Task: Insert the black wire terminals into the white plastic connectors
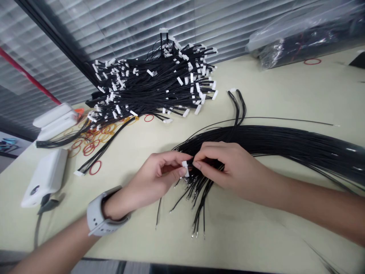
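Note:
My left hand [159, 177], with a grey band on its wrist, pinches a white connector [185, 168] between thumb and forefinger. Just right of it, my right hand [225, 163] closes its thumb and forefinger on a black wire at the connector's side; the wire's tip is hidden. Both hands are over the left end of a long bundle of black wires [285, 139], whose loose metal-tipped ends fan out below them. Behind my right hand, a looped black cable with a white connector [233, 90] lies across the bundle.
A large pile of black cables with white connectors [159, 83] lies at the back. Red and yellow rubber bands [91, 146] and white devices [47, 177] are at the left. A clear plastic bag [302, 42] rests at the back right, against the blinds.

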Action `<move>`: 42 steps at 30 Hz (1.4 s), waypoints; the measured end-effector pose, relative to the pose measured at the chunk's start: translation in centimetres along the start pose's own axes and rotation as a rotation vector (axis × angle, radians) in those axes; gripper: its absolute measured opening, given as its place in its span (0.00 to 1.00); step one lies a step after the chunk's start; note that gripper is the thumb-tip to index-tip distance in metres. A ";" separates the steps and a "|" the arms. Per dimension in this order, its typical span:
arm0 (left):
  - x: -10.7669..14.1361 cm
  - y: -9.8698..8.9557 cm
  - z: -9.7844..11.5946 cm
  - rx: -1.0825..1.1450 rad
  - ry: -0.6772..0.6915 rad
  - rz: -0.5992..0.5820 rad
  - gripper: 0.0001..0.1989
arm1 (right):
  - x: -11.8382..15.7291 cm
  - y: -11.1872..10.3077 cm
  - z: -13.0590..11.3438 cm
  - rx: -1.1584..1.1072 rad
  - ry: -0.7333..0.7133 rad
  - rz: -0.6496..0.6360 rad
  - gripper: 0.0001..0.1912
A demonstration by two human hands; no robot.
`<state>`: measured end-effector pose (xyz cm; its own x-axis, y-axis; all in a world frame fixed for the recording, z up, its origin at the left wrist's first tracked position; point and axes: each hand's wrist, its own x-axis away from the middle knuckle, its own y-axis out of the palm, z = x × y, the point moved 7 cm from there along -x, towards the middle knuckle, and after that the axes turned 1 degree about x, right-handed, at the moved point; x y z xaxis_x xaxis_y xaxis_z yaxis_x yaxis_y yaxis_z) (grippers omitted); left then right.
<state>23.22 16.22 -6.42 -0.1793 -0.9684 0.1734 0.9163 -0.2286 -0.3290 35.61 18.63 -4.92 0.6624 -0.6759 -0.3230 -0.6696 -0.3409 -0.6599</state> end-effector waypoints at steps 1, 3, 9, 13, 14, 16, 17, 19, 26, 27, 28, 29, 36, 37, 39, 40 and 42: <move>0.0 0.0 0.0 -0.010 0.008 0.004 0.11 | 0.0 0.0 0.0 0.007 0.001 0.002 0.06; 0.1 0.0 0.1 -0.037 0.030 0.013 0.11 | 0.0 0.2 0.1 0.016 0.017 0.001 0.07; 0.1 0.1 0.2 -0.068 0.073 0.013 0.11 | -0.1 0.8 0.0 -0.038 0.062 0.037 0.08; -0.2 0.1 0.4 -0.087 0.077 0.008 0.13 | -0.3 0.7 0.0 0.002 0.034 0.027 0.07; -0.2 0.1 0.5 -0.097 0.081 0.005 0.13 | -0.4 0.5 0.1 0.005 0.037 0.021 0.07; -0.1 0.1 0.8 -0.119 0.097 0.001 0.13 | -0.4 0.1 0.2 -0.004 0.039 0.013 0.07; 0.0 0.1 1.1 -0.130 0.107 -0.003 0.13 | -0.4 -0.2 0.2 -0.009 0.033 0.014 0.06; 0.2 0.0 1.6 -0.148 0.144 0.009 0.13 | -0.5 -0.8 -0.2 0.000 -0.002 0.021 0.06; 0.5 -0.4 2.2 -0.123 0.209 0.059 0.13 | -0.8 -1.3 -0.7 0.114 -0.114 -0.041 0.06; 0.4 -0.4 2.0 -0.109 0.193 0.048 0.13 | -0.7 -1.3 -0.6 0.125 -0.118 -0.049 0.06; 0.4 -0.4 1.8 -0.091 0.175 0.035 0.14 | -0.6 -1.2 -0.6 0.135 -0.116 -0.057 0.06; 0.3 -0.4 1.7 -0.072 0.157 0.022 0.14 | -0.6 -1.1 -0.5 0.146 -0.103 -0.062 0.05; 0.4 -0.2 1.8 -0.091 0.167 -0.007 0.12 | -0.5 -0.8 0.0 -0.009 0.058 -0.142 0.08; 0.3 -0.1 1.8 -0.094 0.166 -0.006 0.12 | -0.7 -0.6 0.1 -0.030 0.058 -0.176 0.09; 0.2 -0.1 1.8 -0.097 0.161 0.002 0.11 | -0.9 -0.4 0.3 -0.019 0.042 -0.224 0.10; 0.1 -0.2 1.7 -0.097 0.159 0.008 0.11 | -0.9 -0.6 0.2 0.034 0.001 -0.213 0.10; -0.2 -0.6 1.4 -0.083 0.148 0.035 0.11 | -0.8 -1.2 -0.6 0.275 -0.158 -0.106 0.09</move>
<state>23.21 16.71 -4.96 -0.2042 -0.9787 0.0234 0.8911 -0.1957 -0.4094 35.70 19.24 -3.45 0.7819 -0.5291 -0.3298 -0.4929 -0.2006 -0.8467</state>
